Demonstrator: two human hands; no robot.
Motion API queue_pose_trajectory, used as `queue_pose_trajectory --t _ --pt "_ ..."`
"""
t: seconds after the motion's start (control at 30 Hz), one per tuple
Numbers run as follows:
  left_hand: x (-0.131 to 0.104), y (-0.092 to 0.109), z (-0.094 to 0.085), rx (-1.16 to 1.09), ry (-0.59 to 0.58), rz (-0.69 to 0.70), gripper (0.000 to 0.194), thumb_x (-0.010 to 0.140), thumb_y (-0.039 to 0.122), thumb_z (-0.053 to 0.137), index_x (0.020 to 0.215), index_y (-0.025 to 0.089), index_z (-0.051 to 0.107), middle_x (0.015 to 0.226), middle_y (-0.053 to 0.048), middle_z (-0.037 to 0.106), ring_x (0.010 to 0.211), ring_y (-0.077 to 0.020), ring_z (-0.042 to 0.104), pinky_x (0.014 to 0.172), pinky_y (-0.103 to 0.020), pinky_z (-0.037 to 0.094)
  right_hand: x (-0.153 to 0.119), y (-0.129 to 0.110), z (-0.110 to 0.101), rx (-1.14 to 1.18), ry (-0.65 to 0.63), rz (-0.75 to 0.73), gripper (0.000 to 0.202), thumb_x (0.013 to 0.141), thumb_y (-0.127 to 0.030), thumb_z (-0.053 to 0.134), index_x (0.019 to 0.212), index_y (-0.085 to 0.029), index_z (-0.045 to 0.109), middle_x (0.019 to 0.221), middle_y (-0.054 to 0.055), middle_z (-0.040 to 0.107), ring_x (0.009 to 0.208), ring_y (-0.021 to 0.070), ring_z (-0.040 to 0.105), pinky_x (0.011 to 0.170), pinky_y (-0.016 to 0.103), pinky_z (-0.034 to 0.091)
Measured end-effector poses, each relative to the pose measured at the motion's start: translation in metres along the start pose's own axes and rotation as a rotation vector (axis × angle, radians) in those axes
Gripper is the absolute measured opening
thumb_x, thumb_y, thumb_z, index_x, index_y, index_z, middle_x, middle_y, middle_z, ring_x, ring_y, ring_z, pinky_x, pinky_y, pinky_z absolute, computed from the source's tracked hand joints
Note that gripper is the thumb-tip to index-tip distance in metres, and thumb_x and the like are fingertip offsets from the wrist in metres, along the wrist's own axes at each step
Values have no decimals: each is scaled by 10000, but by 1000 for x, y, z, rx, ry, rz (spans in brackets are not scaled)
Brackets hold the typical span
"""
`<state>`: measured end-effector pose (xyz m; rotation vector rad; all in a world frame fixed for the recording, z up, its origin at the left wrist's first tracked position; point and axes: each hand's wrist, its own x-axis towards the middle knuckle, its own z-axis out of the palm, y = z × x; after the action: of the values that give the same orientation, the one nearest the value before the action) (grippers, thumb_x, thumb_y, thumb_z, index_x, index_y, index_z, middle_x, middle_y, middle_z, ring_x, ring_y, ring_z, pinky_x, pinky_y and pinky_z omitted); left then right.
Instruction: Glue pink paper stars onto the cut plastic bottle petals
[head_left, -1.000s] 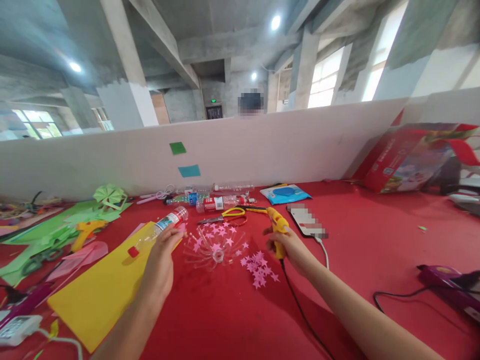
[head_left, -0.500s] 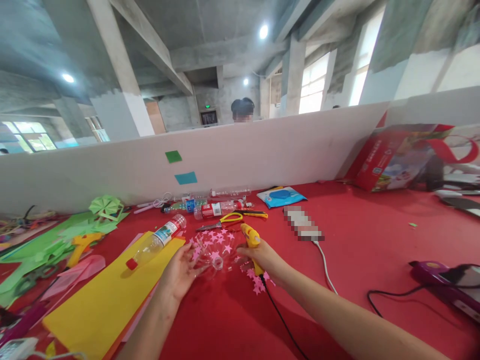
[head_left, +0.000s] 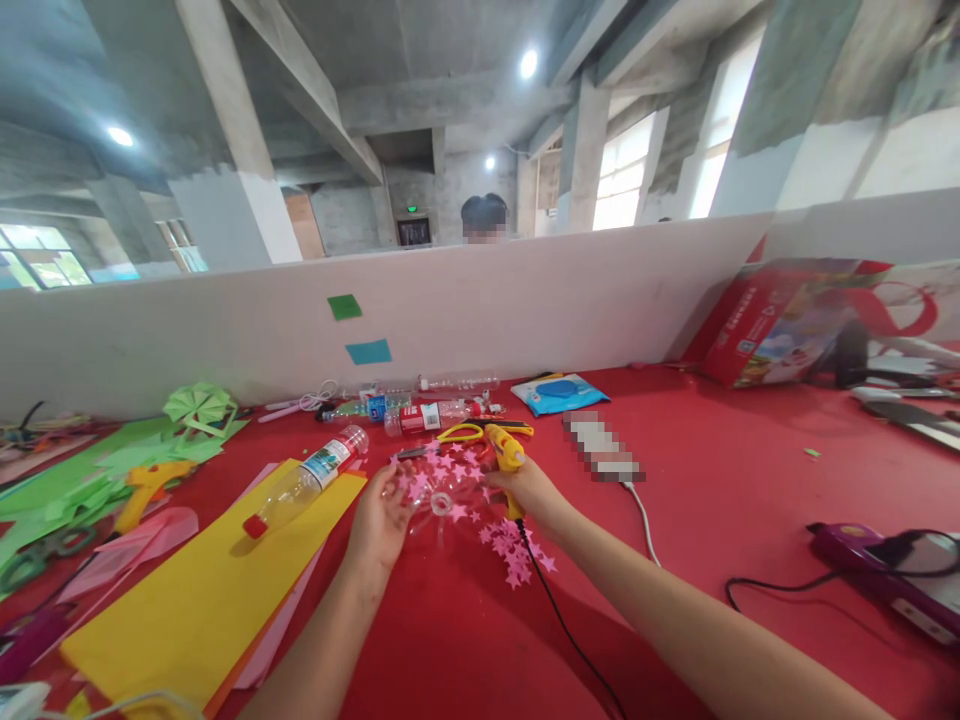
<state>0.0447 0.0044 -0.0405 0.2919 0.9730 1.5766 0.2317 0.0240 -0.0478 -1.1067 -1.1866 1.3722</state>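
Observation:
A clear plastic bottle piece (head_left: 441,503) with pink paper stars on it sits in front of me, its round neck facing me. My left hand (head_left: 388,510) holds its left side with curved fingers. In my right hand (head_left: 521,485) is a yellow glue gun (head_left: 507,450) with a black cord, and the fingertips of that hand reach the right side of the plastic piece. Loose pink stars (head_left: 514,550) lie in a pile below my right hand. Yellow-handled scissors (head_left: 461,433) lie just behind the plastic piece.
Yellow paper (head_left: 202,590) bears a labelled bottle (head_left: 307,482) on the left, beside green paper scraps (head_left: 135,460). A blue wipes pack (head_left: 559,394), bottles and a low white partition (head_left: 480,310) are behind. At the right are a purple power strip (head_left: 877,570) and red bag (head_left: 772,320).
Both hands have raised the plastic piece slightly and shifted it a little right. More of the loose star pile shows below the right hand. The view has turned slightly.

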Motion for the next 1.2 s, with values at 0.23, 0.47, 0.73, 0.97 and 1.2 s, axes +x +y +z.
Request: queue_pose_trajectory --t 0.23,0.47,0.73,0.97,1.2 --pt "3 -1 -5 52 5 56 62 740 110 596 730 171 590 772 0 664 652 -106 638 617 -239 509 -1 3 0 82 25 -21 219 580 -186 629 764 -220 515 717 -34 593 634 159 631 511 268 547" --pt "9 0 -13 149 15 174 59 712 120 622 729 176 615 795 10 669 630 -69 590 577 -169 456 -1 -6 2 105 38 -73 261 598 -256 672 814 -217 529 790 -13 609 685 173 651 520 264 540" --pt "10 4 -19 288 54 405 37 697 154 635 710 186 620 786 9 625 789 -127 589 729 -213 448 -15 -10 -23 90 114 -114 352 619 -396 739 854 -190 575 785 6 618 630 141 613 511 235 487" --pt "-27 17 -15 528 -54 735 114 736 205 670 638 220 614 708 31 518 733 -124 477 705 -169 391 -44 -5 -35 46 57 -93 419 693 -575 657 745 -164 599 568 -17 532 487 99 471 449 218 366" --pt "-60 -13 -8 800 -316 670 139 778 309 604 690 210 560 595 41 461 546 -113 410 516 -205 338 -83 0 -22 -73 -113 -221 313 707 -503 665 771 -200 624 700 20 584 613 148 514 564 275 454"
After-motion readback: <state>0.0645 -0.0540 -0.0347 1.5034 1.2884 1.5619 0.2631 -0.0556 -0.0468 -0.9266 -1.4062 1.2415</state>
